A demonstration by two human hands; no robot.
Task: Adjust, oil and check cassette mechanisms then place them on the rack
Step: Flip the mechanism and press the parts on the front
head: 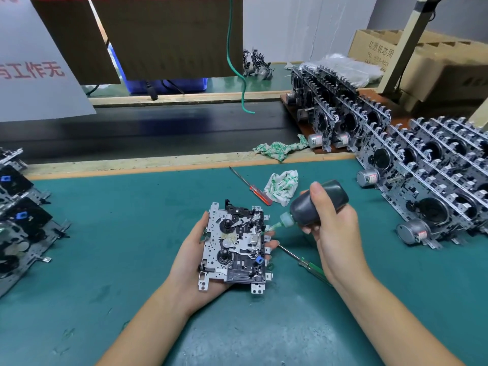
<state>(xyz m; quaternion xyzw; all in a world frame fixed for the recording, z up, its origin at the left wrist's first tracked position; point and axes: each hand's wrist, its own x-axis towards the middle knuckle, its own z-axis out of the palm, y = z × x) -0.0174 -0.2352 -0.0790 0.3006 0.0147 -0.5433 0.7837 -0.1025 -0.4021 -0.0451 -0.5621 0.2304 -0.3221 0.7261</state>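
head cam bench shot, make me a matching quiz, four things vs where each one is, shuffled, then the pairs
Things:
1. cassette mechanism
2. oil bottle
3. red screwdriver
4. green screwdriver

Places:
A. on the mat beside the white-and-green cloth
B. gripped in the right hand
C. on the mat, its handle running under the right hand
D. resting on the left hand

Pairs: 1-D, 2-B, 3-A, 4-C
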